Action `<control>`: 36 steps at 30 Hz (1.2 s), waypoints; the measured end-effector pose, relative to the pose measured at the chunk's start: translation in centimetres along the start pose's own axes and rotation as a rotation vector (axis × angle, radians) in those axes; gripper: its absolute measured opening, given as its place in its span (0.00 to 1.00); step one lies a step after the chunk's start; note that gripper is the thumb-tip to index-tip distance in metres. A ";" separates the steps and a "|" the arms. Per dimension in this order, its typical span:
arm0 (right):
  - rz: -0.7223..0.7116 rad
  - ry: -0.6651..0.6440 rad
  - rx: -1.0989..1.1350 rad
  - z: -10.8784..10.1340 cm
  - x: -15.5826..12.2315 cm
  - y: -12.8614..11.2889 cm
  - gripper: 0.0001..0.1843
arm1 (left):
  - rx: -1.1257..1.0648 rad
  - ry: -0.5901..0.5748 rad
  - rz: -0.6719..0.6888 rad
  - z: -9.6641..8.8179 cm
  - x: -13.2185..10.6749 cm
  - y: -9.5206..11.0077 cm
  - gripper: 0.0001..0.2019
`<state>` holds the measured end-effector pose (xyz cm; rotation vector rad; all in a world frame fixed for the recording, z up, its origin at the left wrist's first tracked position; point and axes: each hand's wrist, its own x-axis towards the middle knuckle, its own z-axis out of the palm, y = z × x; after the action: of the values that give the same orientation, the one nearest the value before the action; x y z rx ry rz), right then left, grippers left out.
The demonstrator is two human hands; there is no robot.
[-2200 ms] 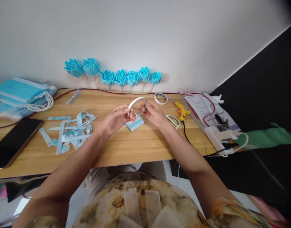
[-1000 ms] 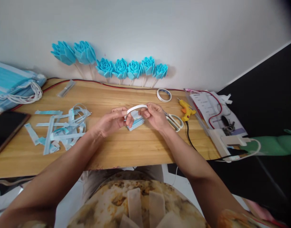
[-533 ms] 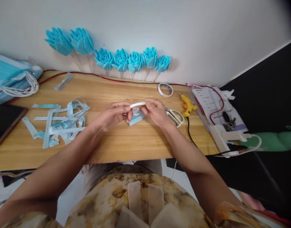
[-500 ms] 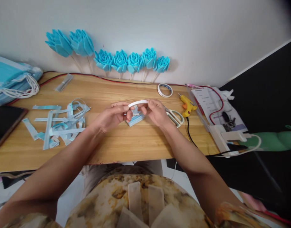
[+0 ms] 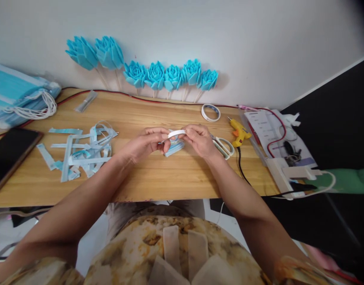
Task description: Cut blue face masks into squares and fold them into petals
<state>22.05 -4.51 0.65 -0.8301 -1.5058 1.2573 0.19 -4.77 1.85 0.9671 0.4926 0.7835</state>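
Light wood grain runs across the desk [image 5: 158, 182] below a grey wall [image 5: 259, 47], with cut strips [image 5: 70, 152] scattered at left. Next comes the left hand [image 5: 146, 142], fingers curled, thumb and fingers pinching one end of a white band [image 5: 176, 133] (slim, smooth, gently arched). It sits above a pleated blue piece [image 5: 175, 149]. Bent at the knuckles, the right hand [image 5: 200, 140] pinches the other end. Scissors [image 5: 224, 148] and a yellow glue gun [image 5: 239, 133] lie farther right.

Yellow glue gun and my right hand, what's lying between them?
In the head view, pale-handled scissors lie between the right hand and the yellow glue gun.
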 end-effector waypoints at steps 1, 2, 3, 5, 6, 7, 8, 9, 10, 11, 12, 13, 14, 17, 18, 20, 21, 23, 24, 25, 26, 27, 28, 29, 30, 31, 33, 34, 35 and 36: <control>-0.013 -0.012 -0.025 -0.1 -0.1 0.1 0.24 | 0.015 0.003 -0.009 0.0 0.0 0.1 0.10; -0.026 -0.020 -0.049 -0.2 -0.1 0.2 0.23 | 0.029 0.003 -0.020 0.1 0.0 0.2 0.10; -0.039 -0.020 -0.070 -0.3 -0.2 0.3 0.22 | 0.041 0.002 -0.031 0.2 -0.1 0.3 0.10; -0.053 -0.015 -0.094 -0.4 -0.2 0.3 0.22 | 0.056 -0.001 -0.042 0.3 -0.1 0.4 0.11; -0.059 -0.016 -0.096 -0.4 -0.3 0.4 0.22 | 0.059 -0.002 -0.040 0.4 -0.1 0.5 0.11; -0.066 -0.017 -0.092 -0.4 -0.3 0.4 0.22 | 0.062 -0.001 -0.035 0.4 0.0 0.5 0.11; -0.073 -0.018 -0.087 -0.4 -0.3 0.4 0.21 | 0.066 0.000 -0.029 0.4 0.0 0.5 0.11; -0.076 -0.019 -0.082 -0.4 -0.3 0.4 0.21 | 0.069 0.000 -0.024 0.4 0.0 0.5 0.12; -0.073 -0.017 -0.082 -0.3 -0.3 0.4 0.21 | 0.071 0.000 -0.020 0.5 0.0 0.5 0.12; -0.064 -0.012 -0.085 -0.3 -0.3 0.4 0.21 | 0.072 -0.002 -0.018 0.5 0.0 0.5 0.13; -0.053 -0.008 -0.089 -0.3 -0.3 0.4 0.22 | 0.073 -0.003 -0.017 0.5 0.0 0.5 0.13; -0.045 -0.004 -0.093 -0.2 -0.3 0.4 0.22 | 0.074 -0.004 -0.018 0.6 0.0 0.6 0.14; -0.041 -0.002 -0.095 -0.2 -0.3 0.4 0.23 | 0.077 -0.005 -0.018 0.7 -0.1 0.6 0.15; -0.038 0.003 -0.103 -0.1 -0.3 0.3 0.24 | 0.089 -0.005 -0.007 0.9 -0.2 0.8 0.17; -0.035 0.003 -0.107 -0.1 -0.3 0.3 0.25 | 0.093 -0.007 -0.001 1.0 -0.2 0.8 0.17; -0.032 0.003 -0.114 -0.1 -0.3 0.3 0.26 | 0.103 -0.018 0.015 1.0 -0.2 0.8 0.19; -0.032 0.007 -0.114 0.0 -0.3 0.3 0.26 | 0.111 -0.024 0.020 0.9 -0.3 0.7 0.20; -0.034 0.026 -0.106 0.0 -0.3 0.2 0.27 | 0.118 -0.036 0.029 0.8 -0.3 0.6 0.21; -0.035 0.037 -0.101 0.0 -0.2 0.2 0.27 | 0.116 -0.040 0.029 0.7 -0.3 0.5 0.20; -0.036 0.046 -0.096 0.0 -0.2 0.2 0.28 | 0.111 -0.040 0.028 0.6 -0.3 0.4 0.18; -0.039 0.053 -0.091 0.0 -0.2 0.1 0.28 | 0.103 -0.039 0.024 0.5 -0.3 0.3 0.16; -0.041 0.057 -0.088 0.0 -0.2 0.1 0.28 | 0.095 -0.034 0.022 0.5 -0.2 0.2 0.14; -0.044 0.058 -0.087 0.0 -0.2 0.1 0.28 | 0.088 -0.027 0.020 0.4 -0.2 0.2 0.12; -0.046 0.059 -0.089 0.0 -0.2 0.0 0.28 | 0.084 -0.020 0.016 0.4 -0.2 0.2 0.11; -0.049 0.057 -0.090 0.0 -0.2 0.0 0.28 | 0.081 -0.011 0.012 0.5 -0.1 0.2 0.10; -0.054 0.054 -0.091 0.0 -0.2 0.1 0.27 | 0.079 -0.002 0.007 0.5 -0.1 0.2 0.10; -0.062 0.044 -0.089 0.0 -0.2 0.2 0.25 | 0.078 0.015 -0.006 0.7 0.0 0.3 0.10; -0.064 0.036 -0.085 0.0 -0.2 0.3 0.25 | 0.077 0.022 -0.010 0.7 0.0 0.4 0.10; -0.067 0.028 -0.082 0.0 -0.2 0.4 0.25 | 0.076 0.027 -0.012 0.7 0.0 0.4 0.10; -0.068 0.023 -0.081 0.0 -0.2 0.4 0.25 | 0.076 0.030 -0.011 0.7 0.0 0.4 0.10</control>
<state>22.12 -4.63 0.16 -0.8362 -1.5618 1.1396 0.54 -5.01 2.57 1.0233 0.5563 0.7753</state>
